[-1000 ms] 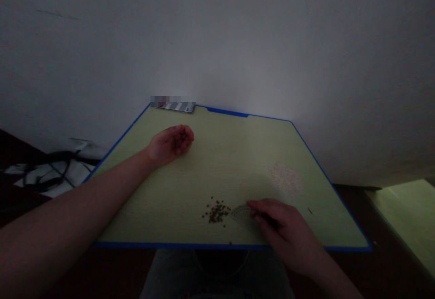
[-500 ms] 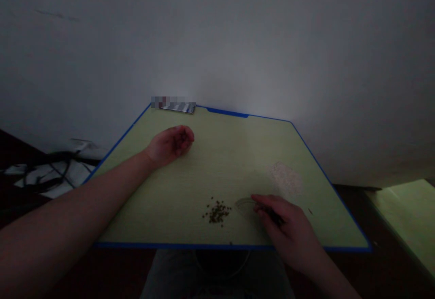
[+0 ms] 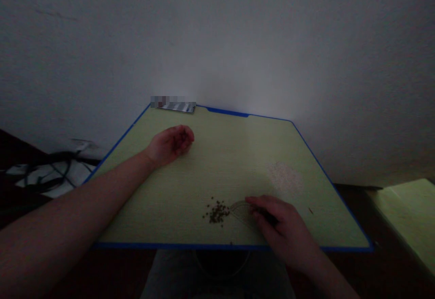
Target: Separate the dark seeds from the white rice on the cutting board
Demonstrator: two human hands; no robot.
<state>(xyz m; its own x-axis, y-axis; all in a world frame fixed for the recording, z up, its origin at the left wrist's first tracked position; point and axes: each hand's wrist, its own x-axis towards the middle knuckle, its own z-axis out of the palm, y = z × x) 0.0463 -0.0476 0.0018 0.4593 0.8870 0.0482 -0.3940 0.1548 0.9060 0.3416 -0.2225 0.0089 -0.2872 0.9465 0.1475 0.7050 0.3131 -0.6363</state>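
Clear curved piece [image 3: 239, 210] juts leftward from the right grip [image 3: 284, 226], which is clamped on it, toward dark grains [image 3: 217, 213].

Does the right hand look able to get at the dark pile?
Likely yes: the clear curved piece in the right hand sits right beside the dark pile, and nothing visible blocks the way.

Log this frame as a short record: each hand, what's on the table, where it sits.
left hand: loosely curled over the table; contents unclear
right hand: pinching a clear curved-edged tool
dark granules: loose pile, near edge, left of tool; contact unclear
pale grains: spread flat beyond right hand
phone-like object: far left corner, partly pixelated
lighting: dim
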